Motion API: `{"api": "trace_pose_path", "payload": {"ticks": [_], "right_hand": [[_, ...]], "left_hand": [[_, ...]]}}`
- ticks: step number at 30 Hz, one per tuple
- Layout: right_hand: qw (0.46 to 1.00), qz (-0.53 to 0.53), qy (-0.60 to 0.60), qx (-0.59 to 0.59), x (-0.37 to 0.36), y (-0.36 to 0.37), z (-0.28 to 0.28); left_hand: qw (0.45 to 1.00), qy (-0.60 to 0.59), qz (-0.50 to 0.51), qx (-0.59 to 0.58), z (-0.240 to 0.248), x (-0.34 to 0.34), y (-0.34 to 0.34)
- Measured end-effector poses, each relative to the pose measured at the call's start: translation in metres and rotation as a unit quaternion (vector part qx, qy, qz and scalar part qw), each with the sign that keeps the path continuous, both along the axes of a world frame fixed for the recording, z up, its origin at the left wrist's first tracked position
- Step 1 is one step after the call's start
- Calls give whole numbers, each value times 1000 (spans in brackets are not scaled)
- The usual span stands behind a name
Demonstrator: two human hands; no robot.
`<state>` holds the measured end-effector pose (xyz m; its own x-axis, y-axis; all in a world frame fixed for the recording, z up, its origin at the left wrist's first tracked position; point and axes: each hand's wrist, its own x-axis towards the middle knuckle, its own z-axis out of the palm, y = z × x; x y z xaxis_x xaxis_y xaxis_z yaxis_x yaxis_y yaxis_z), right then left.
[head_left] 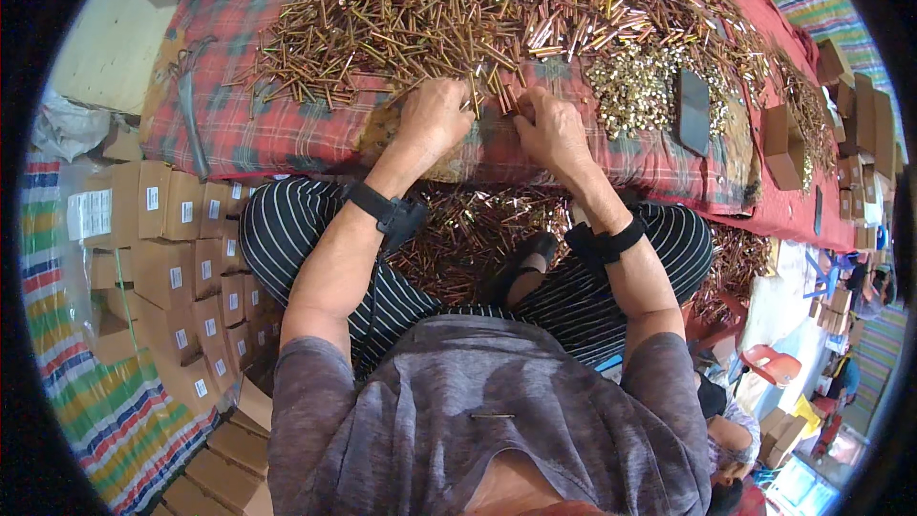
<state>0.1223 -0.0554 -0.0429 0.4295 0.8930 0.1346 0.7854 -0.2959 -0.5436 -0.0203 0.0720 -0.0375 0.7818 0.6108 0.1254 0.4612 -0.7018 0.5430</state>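
both hands, left hand (435,118) and right hand (551,129), clutch a screw bundle (503,91) between them.

Forearms: stretched forward, each strapped with a black wristband.
Left hand (435,119): curled, knuckles up.
Right hand (552,129): fingers pinched together.

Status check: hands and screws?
Left hand and right hand both at edge of screws, gathering a small bundle between them. Nothing blocking.
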Motion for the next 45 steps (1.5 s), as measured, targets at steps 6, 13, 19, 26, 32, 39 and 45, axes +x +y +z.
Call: {"api": "trace_pose_path", "payload": {"ticks": [6,13,19,26,32,39,45], "right_hand": [[992,-53,-108,-49,2,0,13],[995,0,-3,96,6,5,26],[969,-16,235,72,17,23,34],[994,-54,-28,96,38,35,1],[969,-43,-224,89,54,39,-5],[974,-72,-216,11,49,17,4],[979,-59,-187,-51,32,-1,16]], "left_hand": [[995,38,96,0,8,-2,-1],[982,-164,-19,89,18,3,-15],[984,-149,-56,81,19,3,-12],[978,-136,-83,132,-8,15,-22],[984,-99,-56,140,-10,26,-23],[997,-47,-22,64,7,7,-20],[990,-30,-71,116,8,4,-24]]}}
